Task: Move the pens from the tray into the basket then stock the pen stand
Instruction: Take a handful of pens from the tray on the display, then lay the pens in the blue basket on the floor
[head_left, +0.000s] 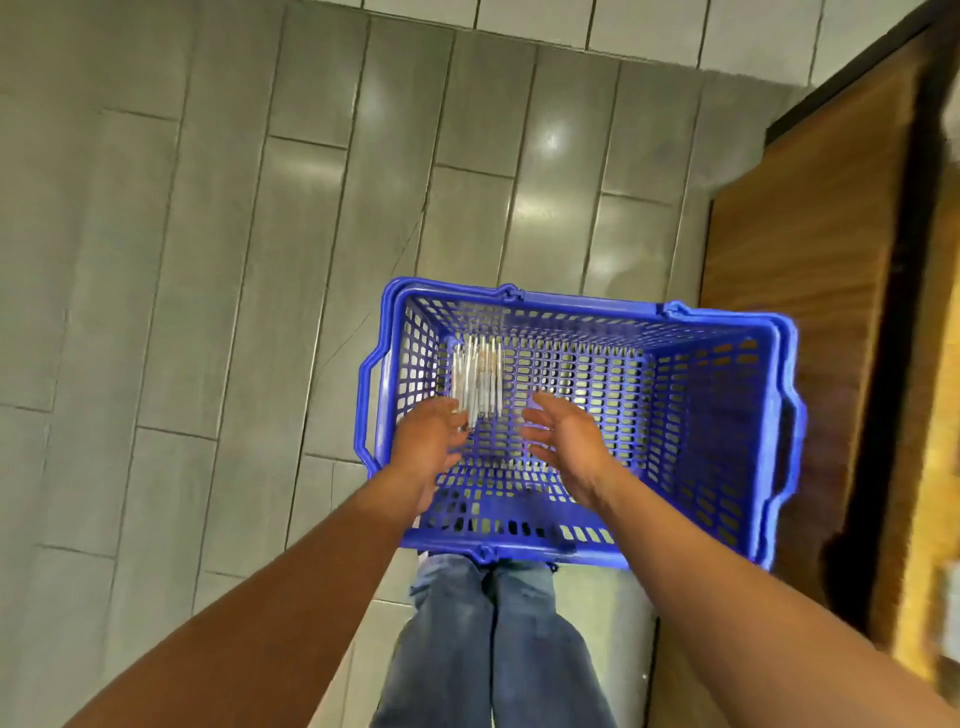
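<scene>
We're looking straight down at a blue plastic basket (717, 415) sitting on the grey tiled floor (208, 260), right in front of our jeans (488, 639). A bunch of clear, whitish pens (478, 379) is lying side by side on the basket's bottom, over toward its left end, and they're a bit blurry so we can't count them.

Both our hands are reaching down inside the basket. Our left hand (428, 441) is hanging with its fingers spread and relaxed, fingertips just at the near ends of the pens; we can't tell if it's actually touching them, but it isn't gripping anything. Our right hand (566, 441) is also loose and flat-ish, palm turned toward the left one, holding nothing, near the pens but apart from them.

Off to the right a wooden cabinet (810, 260) is standing just beside the basket. The basket's handles are lying folded down along the rim.
</scene>
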